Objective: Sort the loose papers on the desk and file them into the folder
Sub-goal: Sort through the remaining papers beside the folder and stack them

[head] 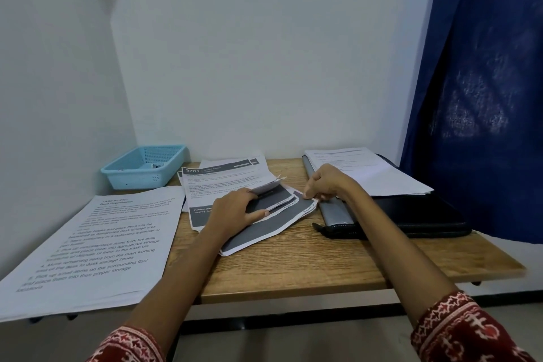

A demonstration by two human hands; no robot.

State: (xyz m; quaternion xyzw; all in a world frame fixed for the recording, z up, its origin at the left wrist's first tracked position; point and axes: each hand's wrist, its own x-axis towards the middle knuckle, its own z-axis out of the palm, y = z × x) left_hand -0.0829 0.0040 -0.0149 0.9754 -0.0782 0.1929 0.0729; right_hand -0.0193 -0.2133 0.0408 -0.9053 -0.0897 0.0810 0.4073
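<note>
— Head camera: what are the hands doing at the wooden desk (308, 270)?

— The left hand (235, 210) lies on a fanned pile of loose papers (264, 229) with grey-printed blocks, its fingers curled under the lifted edge of one sheet and its thumb stretched flat across the sheet below. The right hand (321, 182), just to the right of it, pinches the far right corner of the same pile between fingertips and thumb. The two hands are apart, each gripping paper.

— And the folder?

— A dark zip folder (411, 214) lies open just beyond the right hand, its grey spine touching the pile's corner. A few printed sheets (367, 170) rest on it, behind the right wrist.

— What else is in frame?

— Left of the left forearm lies a large instruction sheet (97, 247) overhanging the desk's near edge. Beyond the left hand, in the wall corner, stands a light blue plastic basket (141, 167). A dark blue curtain (482, 97) hangs to the right of the right arm. Red patterned sleeves (464, 329) cover both forearms near the camera.
</note>
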